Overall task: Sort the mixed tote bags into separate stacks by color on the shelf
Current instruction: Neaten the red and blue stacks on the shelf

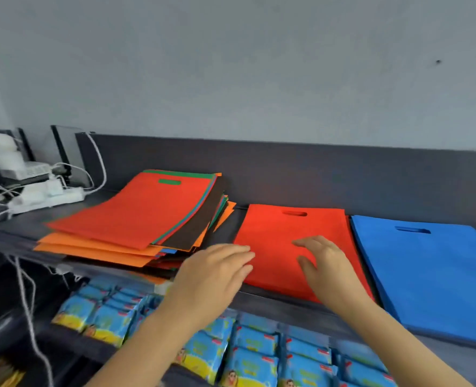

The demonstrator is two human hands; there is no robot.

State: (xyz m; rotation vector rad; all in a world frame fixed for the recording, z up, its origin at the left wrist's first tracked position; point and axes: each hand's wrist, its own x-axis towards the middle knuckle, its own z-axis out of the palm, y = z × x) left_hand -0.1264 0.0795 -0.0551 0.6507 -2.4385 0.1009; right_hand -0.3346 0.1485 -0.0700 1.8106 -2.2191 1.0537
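Observation:
A mixed pile of tote bags (136, 216) lies on the dark shelf (287, 303), with a red bag on top and orange, black, green and blue edges below. To its right lies a flat red bag (281, 236), then a blue stack (432, 269). My left hand (217, 272) hovers with fingers straight over the front left edge of the red bag. Above that bag's lower middle, my right hand (326, 263) is spread with relaxed fingers. Neither hand holds anything.
A white power strip (47, 199) with cables and a white device (5, 155) sit at the shelf's left end. Blue and yellow packets (245, 356) fill the lower shelf. A dark back panel (287, 171) runs behind the bags.

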